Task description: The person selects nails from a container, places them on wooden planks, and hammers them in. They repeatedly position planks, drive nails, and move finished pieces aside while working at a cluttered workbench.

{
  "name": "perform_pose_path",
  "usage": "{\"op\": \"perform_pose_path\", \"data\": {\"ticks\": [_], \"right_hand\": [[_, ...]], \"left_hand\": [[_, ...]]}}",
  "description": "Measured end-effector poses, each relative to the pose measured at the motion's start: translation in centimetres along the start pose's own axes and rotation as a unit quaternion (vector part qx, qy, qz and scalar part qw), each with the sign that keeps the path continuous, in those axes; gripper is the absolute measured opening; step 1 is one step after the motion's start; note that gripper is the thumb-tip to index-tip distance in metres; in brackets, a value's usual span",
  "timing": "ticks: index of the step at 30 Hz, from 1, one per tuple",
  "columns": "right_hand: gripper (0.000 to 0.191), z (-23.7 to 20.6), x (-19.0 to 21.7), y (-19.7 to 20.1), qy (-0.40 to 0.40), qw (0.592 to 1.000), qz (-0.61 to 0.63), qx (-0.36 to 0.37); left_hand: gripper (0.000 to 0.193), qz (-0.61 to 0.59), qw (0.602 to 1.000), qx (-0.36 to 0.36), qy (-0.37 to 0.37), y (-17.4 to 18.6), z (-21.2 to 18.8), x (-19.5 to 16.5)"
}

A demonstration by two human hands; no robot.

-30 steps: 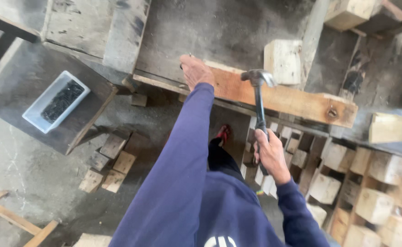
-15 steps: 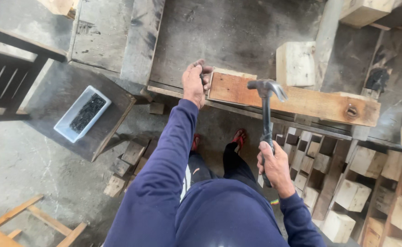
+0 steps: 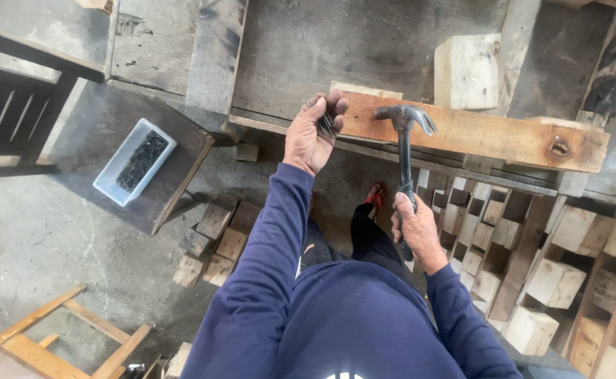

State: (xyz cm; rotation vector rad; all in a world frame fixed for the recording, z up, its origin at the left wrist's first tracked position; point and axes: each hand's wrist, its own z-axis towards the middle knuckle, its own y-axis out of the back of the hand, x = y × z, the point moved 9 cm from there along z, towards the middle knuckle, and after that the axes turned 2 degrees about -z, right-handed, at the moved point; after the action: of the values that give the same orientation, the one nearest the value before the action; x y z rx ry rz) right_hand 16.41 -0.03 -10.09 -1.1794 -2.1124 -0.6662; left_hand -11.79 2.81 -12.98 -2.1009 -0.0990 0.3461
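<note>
Centrally, one reddish plank (image 3: 476, 133) with a knot near its right end lay across the dark surface (image 3: 364, 49). One left hand (image 3: 313, 137) was closed around a bunch of nails (image 3: 324, 123) at the plank's left end. One right hand (image 3: 414, 228) gripped one claw hammer (image 3: 404, 151), its head over the plank. One white tray (image 3: 134, 161) of nails sat left; wood blocks (image 3: 553, 281) crowded below.
</note>
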Motion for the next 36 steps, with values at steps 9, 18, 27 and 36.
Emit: {"op": "perform_pose_path", "data": {"ticks": [9, 18, 27, 36], "right_hand": [[0.038, -2.5, 0.8, -0.1, 0.033, 0.999, 0.013, -0.010], [0.041, -1.2, -1.3, -1.0, 0.007, 1.000, 0.011, 0.011], [0.038, -1.8, -0.2, -1.0, 0.000, 1.000, 0.014, 0.006], [0.033, -3.8, 1.1, -0.6, 0.068, 0.997, -0.005, -0.021]], "left_hand": [[0.025, -0.052, 0.998, 0.031, 0.031, -1.5, -1.3, 1.6], [0.030, 0.063, 0.998, 0.002, -0.007, 0.5, -0.7, 0.5], [0.026, 0.177, 0.984, -0.002, -0.017, 0.0, -2.1, -0.9], [0.016, 0.324, 0.944, 0.001, -0.058, 0.0, -0.1, -1.9]]}}
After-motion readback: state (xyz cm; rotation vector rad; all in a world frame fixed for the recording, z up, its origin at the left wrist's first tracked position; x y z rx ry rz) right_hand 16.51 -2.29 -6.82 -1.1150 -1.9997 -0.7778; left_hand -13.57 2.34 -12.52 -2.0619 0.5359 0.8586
